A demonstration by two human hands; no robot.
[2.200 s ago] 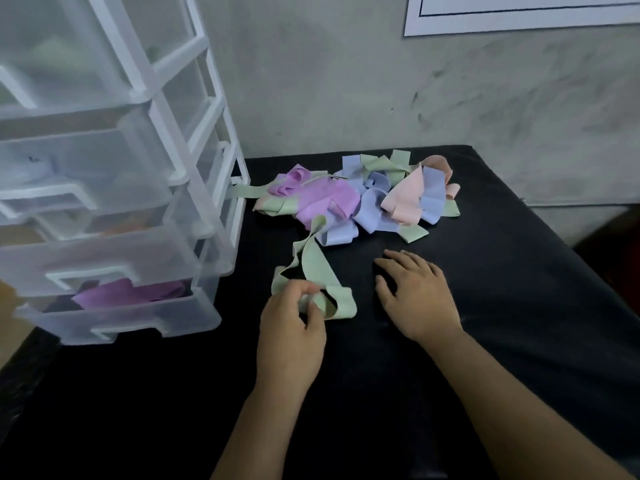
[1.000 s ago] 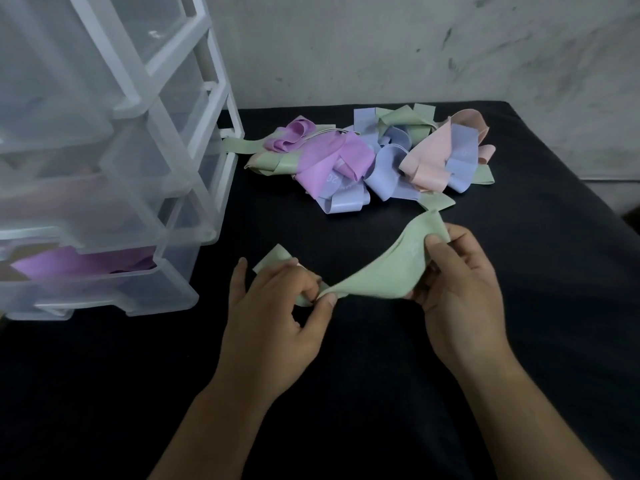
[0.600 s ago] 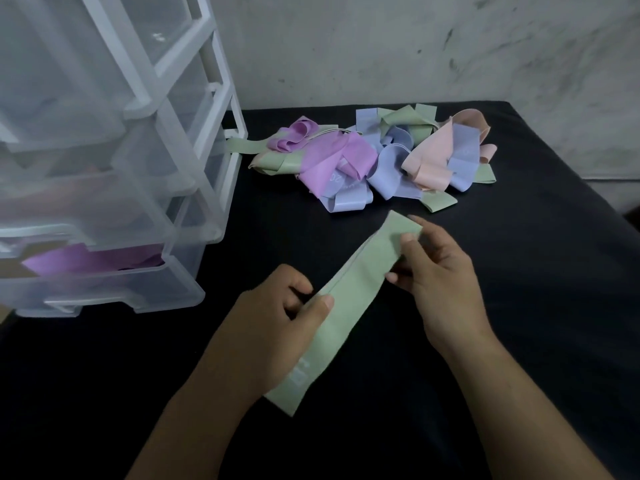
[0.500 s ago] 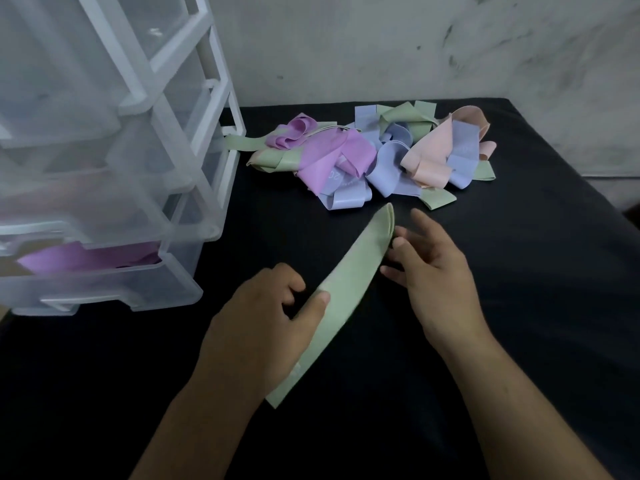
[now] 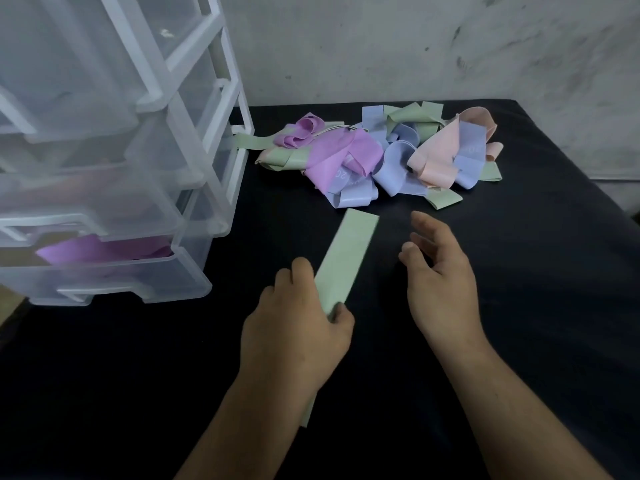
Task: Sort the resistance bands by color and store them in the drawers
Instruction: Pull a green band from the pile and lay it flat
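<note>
My left hand (image 5: 298, 327) grips a flattened green resistance band (image 5: 349, 251) near its middle; the band slants up to the right, and its lower end shows under my wrist. To the band's right hovers my right hand (image 5: 440, 275), fingers loosely spread and holding nothing. A tangled pile of bands (image 5: 381, 154) in purple, blue, green and peach lies at the back of the black table (image 5: 519, 306). A clear plastic drawer unit (image 5: 114, 161) stands at the left. Its bottom drawer (image 5: 114, 278) is pulled out and holds a purple band (image 5: 100, 249).
A grey wall (image 5: 415, 46) rises right behind the table. The table's right edge runs diagonally near the frame's right side. One green band (image 5: 247, 142) from the pile reaches the drawer unit's rear leg.
Both hands lifted the green band from the table and stretched it flat. My right hand then let go and drew away to the right, while my left hand keeps hold.
</note>
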